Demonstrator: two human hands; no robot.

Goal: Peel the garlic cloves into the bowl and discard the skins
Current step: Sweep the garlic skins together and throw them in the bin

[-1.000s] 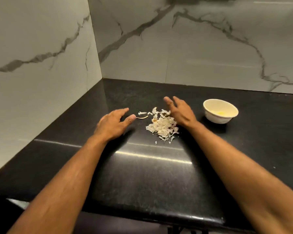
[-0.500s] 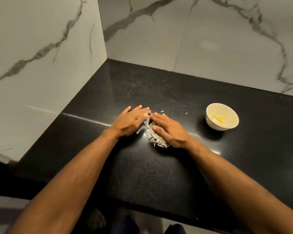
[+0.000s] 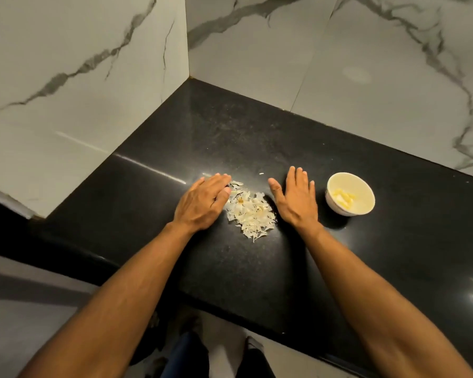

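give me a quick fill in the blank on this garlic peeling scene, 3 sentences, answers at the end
1. The pile of garlic skins lies on the black countertop between the left hand and the ____ hand.
2. The peeled garlic cloves sit inside the white ____.
3. The bowl stands to the ____ of the right hand.

Missing words: right; bowl; right

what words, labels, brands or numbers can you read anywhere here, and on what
None: no readable text shows anywhere in the head view.
The bowl is plain, with no print or logo on its visible wall.
The black counter and the marble wall tiles carry only veining and reflections.
The garlic skins and both hands bear no marks.
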